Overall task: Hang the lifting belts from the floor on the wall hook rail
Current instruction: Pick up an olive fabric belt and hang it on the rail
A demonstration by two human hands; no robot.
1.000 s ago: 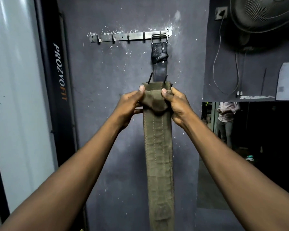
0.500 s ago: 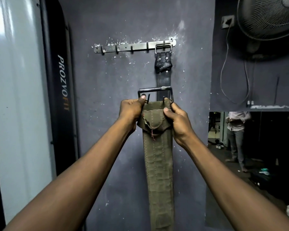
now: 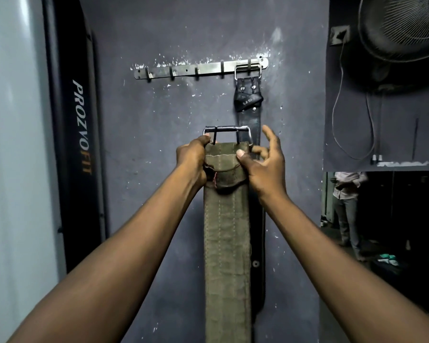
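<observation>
I hold an olive canvas lifting belt (image 3: 227,243) upright in front of a dark grey wall. Its metal buckle (image 3: 227,131) stands above the belt's top edge, well below the steel hook rail (image 3: 183,70). My left hand (image 3: 192,159) grips the belt's top left corner. My right hand (image 3: 264,164) pinches the top right corner with thumb and one finger, its other fingers spread. A black leather belt (image 3: 249,115) hangs by its buckle from the rail's rightmost hooks, partly hidden behind the olive belt.
Several bare hooks run along the rail to the left of the black belt. A black panel marked PROZVOFIT (image 3: 81,125) stands at the left. A wall fan (image 3: 404,26) with a dangling cord is at upper right. A person (image 3: 347,206) stands in the dark doorway at right.
The buckle flipped up above the belt's top edge and the belt's top sits straighter. My right fingers opened out. The view tilted up a little.
</observation>
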